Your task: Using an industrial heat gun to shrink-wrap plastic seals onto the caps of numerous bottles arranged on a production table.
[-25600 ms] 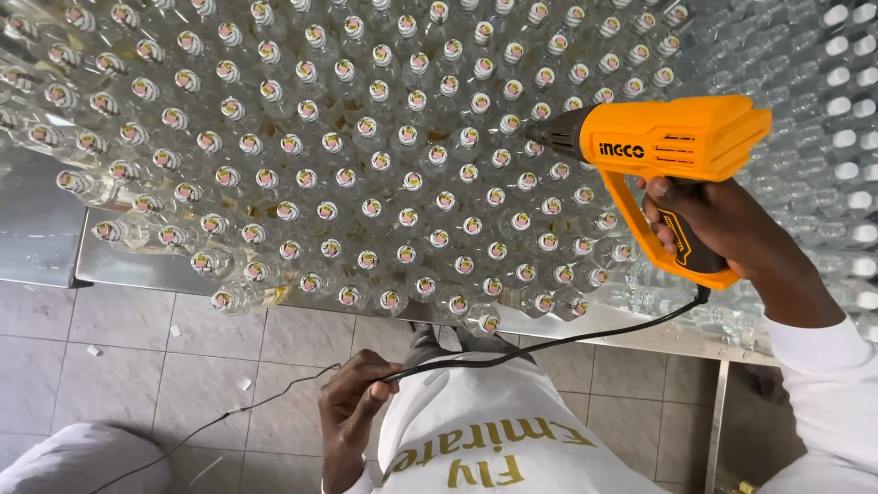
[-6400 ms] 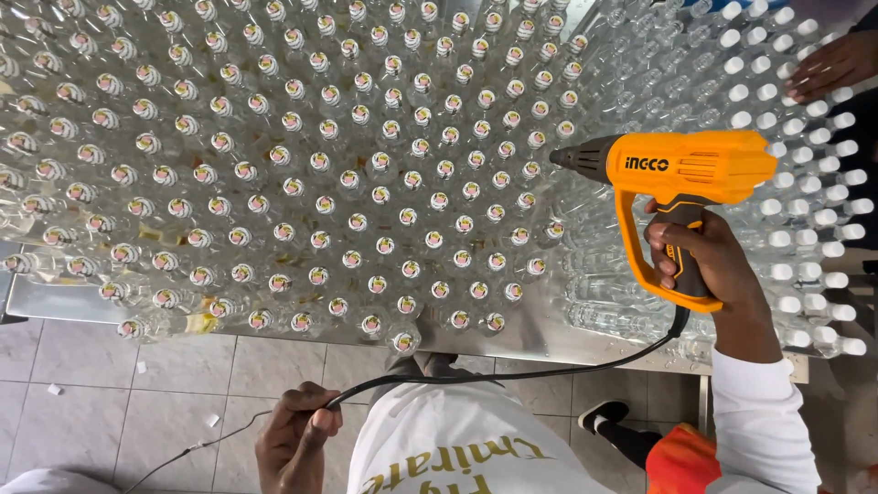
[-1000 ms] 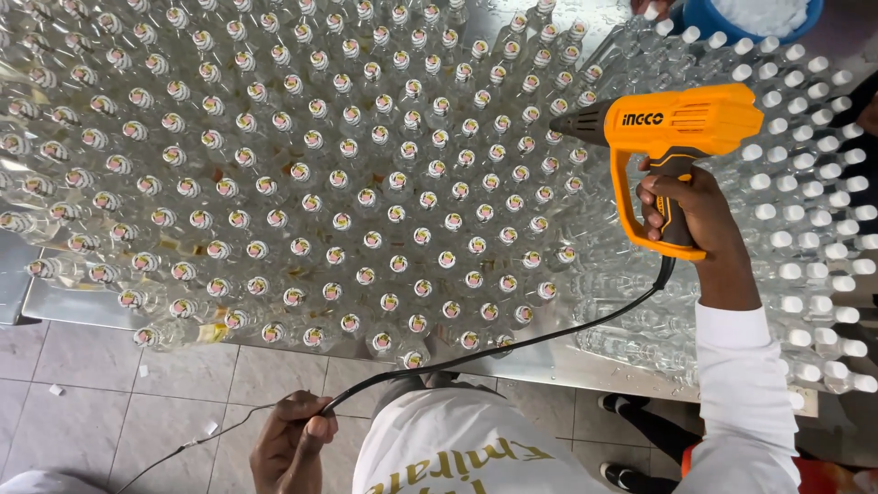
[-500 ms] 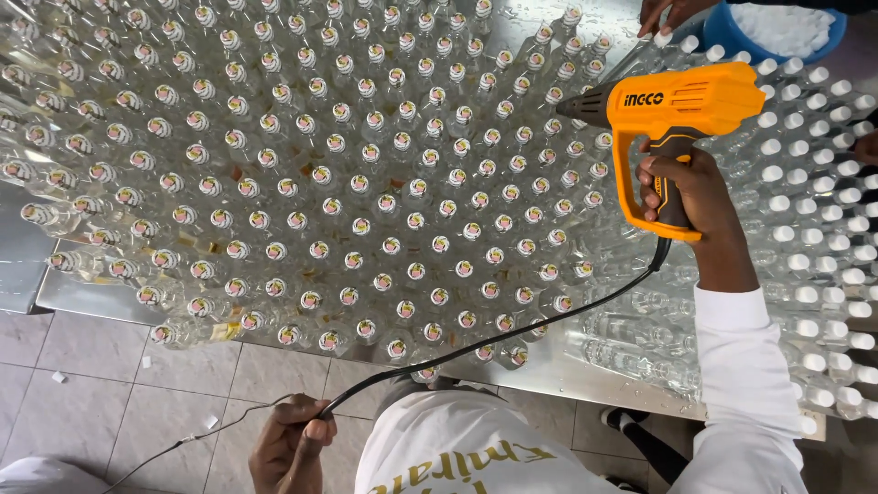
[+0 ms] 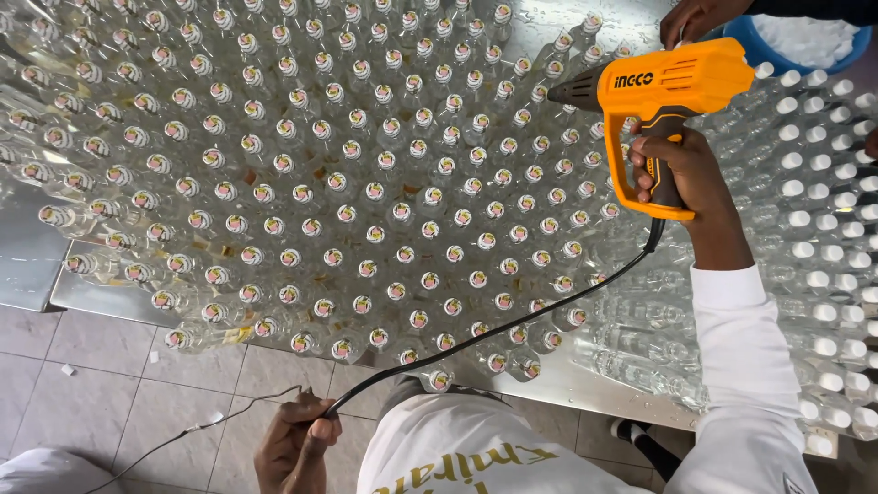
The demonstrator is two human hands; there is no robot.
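Seen from the head camera, an orange heat gun [image 5: 672, 87] is gripped at its handle by the right hand [image 5: 681, 174], fingers wrapped tight. Its long axis runs 3 to 9 o'clock, nozzle toward the capped clear bottles [image 5: 366, 192] massed on a metal table [image 5: 585, 380] at the hand's 9 o'clock. The black cord [image 5: 494, 329] is pinched in the left hand [image 5: 293, 444], low at 7 o'clock, well apart. Another person's hand [image 5: 695, 18] is seen by a blue tub [image 5: 805, 46] at 12 o'clock.
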